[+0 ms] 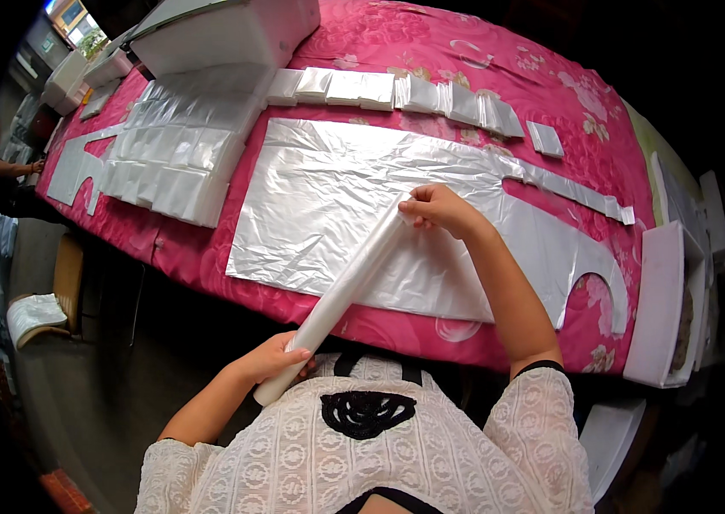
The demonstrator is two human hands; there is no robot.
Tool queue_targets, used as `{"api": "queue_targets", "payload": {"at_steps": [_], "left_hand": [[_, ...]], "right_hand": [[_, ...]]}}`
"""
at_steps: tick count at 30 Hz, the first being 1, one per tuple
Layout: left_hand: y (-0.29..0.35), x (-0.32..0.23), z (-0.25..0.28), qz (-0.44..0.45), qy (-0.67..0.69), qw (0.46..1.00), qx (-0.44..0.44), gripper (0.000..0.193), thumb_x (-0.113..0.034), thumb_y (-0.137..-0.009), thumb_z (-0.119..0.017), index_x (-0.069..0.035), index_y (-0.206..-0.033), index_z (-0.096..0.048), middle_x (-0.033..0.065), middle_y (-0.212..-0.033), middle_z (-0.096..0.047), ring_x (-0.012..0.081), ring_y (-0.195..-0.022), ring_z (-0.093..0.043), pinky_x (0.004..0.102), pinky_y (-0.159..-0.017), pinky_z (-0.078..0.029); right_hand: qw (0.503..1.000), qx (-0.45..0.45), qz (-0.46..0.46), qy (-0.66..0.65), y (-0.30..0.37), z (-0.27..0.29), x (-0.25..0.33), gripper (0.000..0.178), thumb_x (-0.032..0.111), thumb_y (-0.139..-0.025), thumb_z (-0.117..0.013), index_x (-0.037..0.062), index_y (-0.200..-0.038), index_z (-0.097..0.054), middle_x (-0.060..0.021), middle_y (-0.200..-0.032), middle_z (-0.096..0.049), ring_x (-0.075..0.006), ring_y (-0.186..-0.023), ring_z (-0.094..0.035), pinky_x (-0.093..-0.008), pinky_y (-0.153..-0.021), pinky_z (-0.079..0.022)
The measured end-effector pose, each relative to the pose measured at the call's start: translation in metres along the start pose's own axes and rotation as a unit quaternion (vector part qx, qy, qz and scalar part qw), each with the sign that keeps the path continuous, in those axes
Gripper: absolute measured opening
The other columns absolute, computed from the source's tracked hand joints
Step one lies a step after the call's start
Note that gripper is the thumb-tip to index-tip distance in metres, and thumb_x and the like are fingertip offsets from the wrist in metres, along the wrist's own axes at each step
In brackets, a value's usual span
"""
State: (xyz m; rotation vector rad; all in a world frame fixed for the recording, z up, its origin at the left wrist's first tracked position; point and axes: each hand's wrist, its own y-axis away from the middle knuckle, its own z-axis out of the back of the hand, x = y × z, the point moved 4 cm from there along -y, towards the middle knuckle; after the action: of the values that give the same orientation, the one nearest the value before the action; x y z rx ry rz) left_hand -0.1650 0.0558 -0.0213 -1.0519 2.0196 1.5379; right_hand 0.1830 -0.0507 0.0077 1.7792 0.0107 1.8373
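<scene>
A long, narrow white roll of thin plastic (347,287) slants from near my body up over the table, with both hands on it. Around its lower end, my left hand (279,357) is closed. At the upper end my right hand (441,211) pinches the roll between thumb and fingers. Beneath the roll and my right hand lies a shiny, wrinkled plastic apron (319,184), spread flat with curved cutouts and strap-like strips at its right end. Part of the apron is hidden by the roll and my right forearm.
A pink floral cloth (551,77) covers the table. Folded plastic packets (362,88) line up beyond the apron, and stacked packets (178,171) sit at the left. A white foam box (217,38) stands at the back, another white box (653,300) at the right. Another person (7,171) is far left.
</scene>
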Motion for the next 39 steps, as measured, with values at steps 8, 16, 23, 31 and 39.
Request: {"api": "queue_targets", "payload": {"at_steps": [8,16,23,31,39], "left_hand": [[0.005,-0.009,-0.001,0.006,-0.050,0.998,-0.046,0.040,-0.027,-0.081,-0.064,-0.002,-0.108,-0.049,0.0066,-0.086,-0.060,0.0130,-0.072,-0.058,0.0293,-0.068,-0.049],[0.035,0.000,0.024,0.058,-0.034,0.997,0.026,0.052,-0.032,-0.077,-0.069,-0.001,-0.114,-0.050,0.0081,-0.092,-0.062,0.0135,-0.079,-0.059,0.0284,-0.074,-0.049],[0.061,0.003,0.050,0.125,0.013,0.984,0.129,0.060,-0.029,-0.072,-0.075,0.002,-0.117,-0.049,0.0110,-0.101,-0.062,0.0175,-0.094,-0.060,0.0313,-0.086,-0.047],[-0.011,-0.122,0.010,-0.095,-0.459,0.880,0.077,0.051,-0.017,-0.070,-0.075,-0.004,-0.115,-0.055,0.0085,-0.101,-0.063,0.0186,-0.093,-0.060,0.0300,-0.084,-0.046],[-0.079,-0.176,-0.044,-0.501,-0.672,0.535,-0.109,0.036,-0.018,-0.067,-0.073,-0.005,-0.097,-0.059,0.0064,-0.097,-0.059,0.0256,-0.088,-0.058,0.0391,-0.080,-0.047]], "right_hand": [[0.996,-0.079,0.035,-0.006,-0.001,0.009,-0.001,0.017,0.019,-0.082,-0.066,0.0029,-0.082,-0.062,-0.0003,-0.069,-0.059,-0.0068,-0.062,-0.054,-0.0208,-0.054,-0.043],[0.953,-0.291,0.065,0.052,0.005,0.113,-0.028,0.017,0.016,-0.082,-0.066,-0.0006,-0.083,-0.063,-0.0004,-0.067,-0.059,-0.0067,-0.057,-0.052,-0.0212,-0.052,-0.042],[0.925,-0.369,0.081,0.033,0.045,0.196,-0.057,0.015,0.014,-0.084,-0.063,-0.0008,-0.085,-0.063,0.0003,-0.068,-0.059,-0.0050,-0.058,-0.050,-0.0199,-0.053,-0.041],[0.964,-0.243,0.101,0.025,0.006,0.124,-0.027,0.016,0.017,-0.084,-0.064,0.0013,-0.084,-0.063,0.0011,-0.069,-0.058,-0.0050,-0.060,-0.052,-0.0205,-0.055,-0.043],[0.977,-0.182,0.101,0.053,-0.024,0.092,-0.015,0.018,0.019,-0.082,-0.065,0.0011,-0.086,-0.063,0.0001,-0.067,-0.058,-0.0060,-0.060,-0.053,-0.0211,-0.053,-0.042]]}}
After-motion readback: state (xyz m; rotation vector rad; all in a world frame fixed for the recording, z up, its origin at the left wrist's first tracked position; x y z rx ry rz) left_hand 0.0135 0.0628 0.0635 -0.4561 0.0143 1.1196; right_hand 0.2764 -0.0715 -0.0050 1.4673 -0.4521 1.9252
